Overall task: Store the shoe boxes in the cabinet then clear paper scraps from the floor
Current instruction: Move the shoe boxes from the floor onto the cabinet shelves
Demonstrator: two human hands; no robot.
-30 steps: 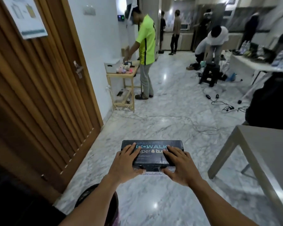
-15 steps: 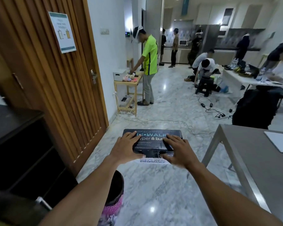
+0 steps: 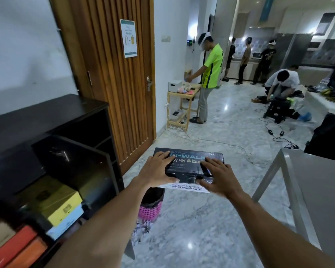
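Observation:
I hold a black shoe box (image 3: 189, 163) with blue and white lettering out in front of me, above the marble floor. My left hand (image 3: 156, 172) grips its left end and my right hand (image 3: 219, 176) grips its right end, fingers spread on the lid. The dark cabinet (image 3: 52, 120) stands at my left with its door (image 3: 74, 167) swung open. Inside lie a yellow box (image 3: 60, 202), a pale box under it and orange boxes (image 3: 17, 248) at the lower left. Paper scraps (image 3: 143, 229) lie on the floor beside a pink bin (image 3: 150, 206).
A grey table (image 3: 317, 182) stands close on my right. A slatted wooden door (image 3: 120, 84) is behind the cabinet. Cables (image 3: 240, 149) run across the floor ahead. A person in a yellow-green shirt (image 3: 209, 78) stands at a small wooden stand; several other people are farther back.
My view has turned left, bringing the open cabinet and its stored boxes into sight. Both hands keep the same grip on the black box.

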